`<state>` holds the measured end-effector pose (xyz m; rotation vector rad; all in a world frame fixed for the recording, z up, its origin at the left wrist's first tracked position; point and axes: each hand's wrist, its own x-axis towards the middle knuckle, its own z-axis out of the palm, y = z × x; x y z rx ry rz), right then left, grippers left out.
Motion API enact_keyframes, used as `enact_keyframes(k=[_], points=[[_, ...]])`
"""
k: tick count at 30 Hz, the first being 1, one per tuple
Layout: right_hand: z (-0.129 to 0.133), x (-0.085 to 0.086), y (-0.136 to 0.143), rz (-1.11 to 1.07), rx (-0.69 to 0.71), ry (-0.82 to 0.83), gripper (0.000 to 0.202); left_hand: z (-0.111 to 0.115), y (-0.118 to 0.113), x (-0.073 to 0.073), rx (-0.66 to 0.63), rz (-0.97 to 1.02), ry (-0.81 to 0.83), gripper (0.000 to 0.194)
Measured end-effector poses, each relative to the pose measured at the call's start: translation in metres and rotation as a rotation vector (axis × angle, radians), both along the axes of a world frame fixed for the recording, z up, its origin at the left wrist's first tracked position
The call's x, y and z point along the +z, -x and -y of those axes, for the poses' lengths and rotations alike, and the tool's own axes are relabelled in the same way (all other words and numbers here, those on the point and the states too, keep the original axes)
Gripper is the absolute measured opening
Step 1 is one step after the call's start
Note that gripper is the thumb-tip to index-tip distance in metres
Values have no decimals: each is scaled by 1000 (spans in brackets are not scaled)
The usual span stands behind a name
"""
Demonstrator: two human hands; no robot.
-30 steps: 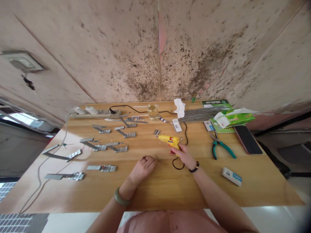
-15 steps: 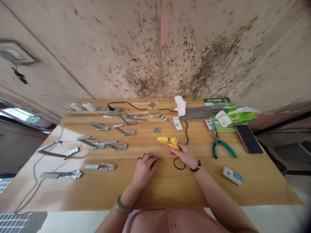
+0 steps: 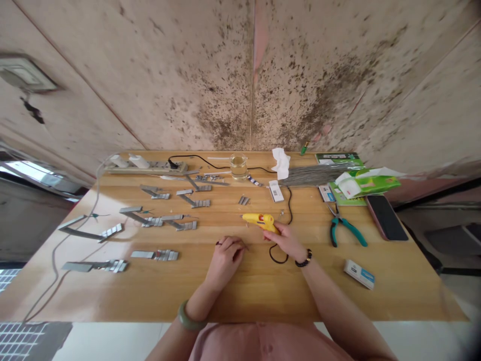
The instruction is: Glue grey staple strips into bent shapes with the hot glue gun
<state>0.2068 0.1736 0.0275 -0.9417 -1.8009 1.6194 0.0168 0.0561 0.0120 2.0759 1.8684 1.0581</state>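
My right hand (image 3: 286, 240) is wrapped round the handle of a yellow hot glue gun (image 3: 259, 219), its nozzle pointing left above the table. My left hand (image 3: 227, 254) rests on the wood just below the gun, fingers curled together; whatever they may pinch is too small to make out. Beyond the gun's nozzle lie a few short grey strips (image 3: 244, 200). Several bent grey metal-look pieces with stepped ends, such as this flat one (image 3: 155, 255) and an angled one (image 3: 180, 222), are spread over the table's left side.
Teal-handled pliers (image 3: 347, 228), a phone (image 3: 386, 216) and a small white-blue box (image 3: 359, 274) lie to the right. Along the back stand a glass of liquid (image 3: 238, 166), a bundle of grey wires (image 3: 315, 173), a green tissue pack (image 3: 370, 183) and a power strip (image 3: 150, 167).
The view has shifted very slightly. Both hands stay nearly in place, and the glue gun is still held in my right hand.
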Motion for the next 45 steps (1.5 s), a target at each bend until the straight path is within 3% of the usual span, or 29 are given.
enact_keyframes(k=[5, 14, 31, 45], points=[[-2, 9, -7, 17, 56, 46, 25, -1, 0, 1, -2, 6, -13, 13], [-9, 42, -37, 146, 359, 180, 28, 1, 3, -7, 9, 54, -11, 13], [-3, 40, -35, 235, 408, 178, 30, 1, 2, 2, -3, 82, -12, 15], [-3, 43, -32, 301, 415, 170, 40, 1, 2, 1, -13, 90, -9, 15]])
